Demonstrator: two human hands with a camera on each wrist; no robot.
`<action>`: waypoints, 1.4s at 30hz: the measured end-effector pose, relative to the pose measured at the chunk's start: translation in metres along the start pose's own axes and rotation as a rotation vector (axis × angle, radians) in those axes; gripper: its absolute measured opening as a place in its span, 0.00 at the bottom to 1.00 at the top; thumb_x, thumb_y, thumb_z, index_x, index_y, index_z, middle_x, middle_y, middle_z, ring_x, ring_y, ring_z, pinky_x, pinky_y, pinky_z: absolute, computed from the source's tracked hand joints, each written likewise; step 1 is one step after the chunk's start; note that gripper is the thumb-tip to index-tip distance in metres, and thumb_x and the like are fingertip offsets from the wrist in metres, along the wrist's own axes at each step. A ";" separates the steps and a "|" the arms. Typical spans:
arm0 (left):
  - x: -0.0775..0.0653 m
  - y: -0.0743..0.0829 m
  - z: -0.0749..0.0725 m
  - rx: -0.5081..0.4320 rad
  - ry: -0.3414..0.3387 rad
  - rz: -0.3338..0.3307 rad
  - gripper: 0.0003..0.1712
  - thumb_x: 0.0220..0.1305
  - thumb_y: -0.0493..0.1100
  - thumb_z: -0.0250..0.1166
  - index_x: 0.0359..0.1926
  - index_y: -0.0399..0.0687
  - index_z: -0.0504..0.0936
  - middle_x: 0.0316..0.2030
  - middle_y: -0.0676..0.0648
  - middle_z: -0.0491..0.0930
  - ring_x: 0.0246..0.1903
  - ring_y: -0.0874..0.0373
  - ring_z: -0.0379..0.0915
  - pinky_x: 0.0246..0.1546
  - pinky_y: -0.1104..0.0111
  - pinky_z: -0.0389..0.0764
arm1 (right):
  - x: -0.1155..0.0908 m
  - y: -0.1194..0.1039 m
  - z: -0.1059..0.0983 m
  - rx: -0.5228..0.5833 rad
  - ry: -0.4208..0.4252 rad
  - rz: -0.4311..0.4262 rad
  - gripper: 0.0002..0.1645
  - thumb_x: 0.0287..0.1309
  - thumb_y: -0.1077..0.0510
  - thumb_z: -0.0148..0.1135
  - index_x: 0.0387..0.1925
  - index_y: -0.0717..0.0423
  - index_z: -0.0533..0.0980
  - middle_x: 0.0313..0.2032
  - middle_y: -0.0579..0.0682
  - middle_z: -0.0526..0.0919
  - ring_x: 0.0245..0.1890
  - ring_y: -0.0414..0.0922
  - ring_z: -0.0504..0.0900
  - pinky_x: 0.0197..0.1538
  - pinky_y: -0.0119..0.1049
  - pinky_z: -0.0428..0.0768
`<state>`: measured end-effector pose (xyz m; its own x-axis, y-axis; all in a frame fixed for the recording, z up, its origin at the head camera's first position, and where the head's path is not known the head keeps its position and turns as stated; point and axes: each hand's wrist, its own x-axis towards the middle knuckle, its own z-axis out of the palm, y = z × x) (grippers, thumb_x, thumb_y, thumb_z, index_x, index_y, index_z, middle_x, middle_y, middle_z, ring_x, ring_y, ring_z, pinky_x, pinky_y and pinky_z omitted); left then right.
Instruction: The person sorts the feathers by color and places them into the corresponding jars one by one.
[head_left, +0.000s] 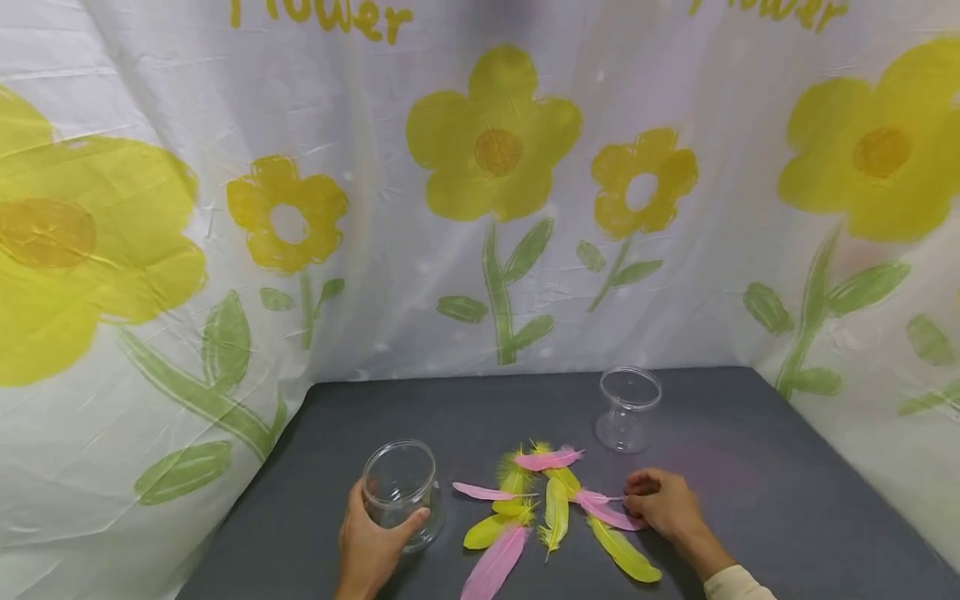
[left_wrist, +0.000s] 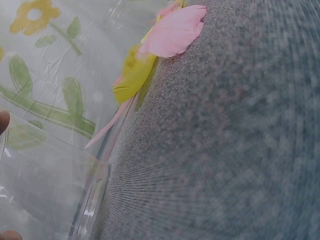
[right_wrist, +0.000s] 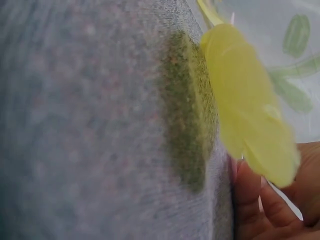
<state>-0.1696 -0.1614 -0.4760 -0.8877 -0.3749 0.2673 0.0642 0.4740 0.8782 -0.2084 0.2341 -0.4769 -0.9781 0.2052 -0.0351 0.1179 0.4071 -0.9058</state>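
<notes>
My left hand (head_left: 375,533) grips a clear cup (head_left: 401,475) around its side, fingers on the left and thumb across the front. In the left wrist view the cup's transparent wall (left_wrist: 45,185) shows, with a fingertip at the left edge. Pink and yellow feathers lie loosely in the middle of the dark table. On their right side, my right hand (head_left: 667,508) has thumb and fingertips together at the thin end of a pink feather (head_left: 609,512). A yellow feather (right_wrist: 245,100) partly covers the curled fingers (right_wrist: 277,207) in the right wrist view.
A second clear cup (head_left: 628,412) stands upright behind the right hand, near the back of the dark table (head_left: 480,408). Another yellow feather (head_left: 622,550) lies in front of the right hand. A flower-printed white curtain (head_left: 390,275) hangs around the table.
</notes>
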 end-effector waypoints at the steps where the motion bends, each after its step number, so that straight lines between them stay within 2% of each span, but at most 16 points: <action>1: 0.000 0.000 -0.002 0.012 -0.001 -0.004 0.60 0.35 0.54 0.83 0.65 0.36 0.60 0.56 0.32 0.70 0.55 0.36 0.67 0.53 0.43 0.66 | -0.001 0.000 0.002 -0.009 0.005 -0.004 0.16 0.41 0.76 0.68 0.37 0.67 0.79 0.29 0.53 0.82 0.23 0.47 0.81 0.23 0.40 0.81; 6: -0.001 0.000 -0.007 0.052 -0.021 -0.039 0.62 0.37 0.57 0.82 0.66 0.36 0.58 0.57 0.31 0.69 0.56 0.35 0.66 0.53 0.42 0.66 | -0.001 0.000 0.010 -0.069 0.017 -0.051 0.13 0.39 0.75 0.67 0.33 0.65 0.80 0.27 0.51 0.82 0.21 0.45 0.81 0.20 0.39 0.80; 12: 0.000 0.002 -0.001 0.064 -0.063 -0.055 0.64 0.38 0.61 0.80 0.68 0.36 0.56 0.59 0.32 0.67 0.57 0.36 0.65 0.53 0.42 0.67 | 0.002 0.000 0.003 -0.193 0.067 -0.101 0.11 0.40 0.73 0.66 0.30 0.62 0.81 0.24 0.48 0.81 0.21 0.42 0.78 0.20 0.35 0.78; 17: -0.003 0.000 -0.004 0.077 -0.029 -0.039 0.63 0.35 0.60 0.81 0.66 0.36 0.59 0.57 0.32 0.70 0.55 0.37 0.67 0.52 0.43 0.68 | 0.001 0.000 0.005 -0.285 0.059 -0.163 0.09 0.42 0.71 0.64 0.29 0.59 0.81 0.22 0.46 0.79 0.21 0.41 0.75 0.25 0.35 0.73; 23: -0.004 -0.001 -0.003 0.071 -0.005 -0.020 0.61 0.35 0.58 0.82 0.66 0.35 0.60 0.56 0.32 0.71 0.55 0.37 0.68 0.52 0.43 0.68 | 0.000 -0.002 0.003 -0.275 0.008 -0.134 0.11 0.40 0.73 0.64 0.31 0.62 0.80 0.22 0.47 0.79 0.21 0.42 0.75 0.21 0.35 0.73; 28: -0.002 0.001 0.002 0.038 0.024 0.025 0.59 0.35 0.57 0.82 0.64 0.36 0.63 0.55 0.35 0.73 0.54 0.39 0.69 0.51 0.45 0.69 | 0.003 -0.005 -0.004 -0.321 -0.002 -0.159 0.12 0.40 0.73 0.63 0.31 0.62 0.80 0.21 0.46 0.78 0.22 0.42 0.74 0.25 0.35 0.71; 34: -0.003 0.004 0.009 0.006 0.036 0.022 0.59 0.33 0.55 0.83 0.64 0.37 0.64 0.54 0.36 0.73 0.54 0.40 0.70 0.52 0.45 0.69 | 0.002 -0.004 -0.010 -0.392 -0.018 -0.176 0.14 0.41 0.73 0.59 0.33 0.60 0.79 0.21 0.45 0.75 0.22 0.43 0.71 0.28 0.38 0.67; 38: -0.003 0.003 0.007 0.004 0.044 0.029 0.59 0.33 0.54 0.83 0.64 0.36 0.64 0.54 0.35 0.74 0.54 0.39 0.70 0.51 0.45 0.69 | 0.002 -0.003 -0.007 -0.423 -0.031 -0.210 0.15 0.42 0.73 0.57 0.35 0.60 0.78 0.21 0.44 0.73 0.22 0.43 0.69 0.29 0.39 0.65; 42: -0.002 0.000 0.001 0.004 0.042 0.019 0.58 0.33 0.53 0.83 0.64 0.37 0.64 0.54 0.34 0.74 0.54 0.39 0.70 0.52 0.46 0.69 | 0.002 -0.004 -0.001 -0.419 -0.026 -0.242 0.18 0.40 0.73 0.60 0.37 0.58 0.78 0.21 0.43 0.74 0.22 0.42 0.70 0.30 0.40 0.66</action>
<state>-0.1678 -0.1601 -0.4768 -0.8662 -0.3990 0.3008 0.0791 0.4849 0.8710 -0.2105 0.2336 -0.4729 -0.9894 0.0401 0.1396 -0.0595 0.7651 -0.6412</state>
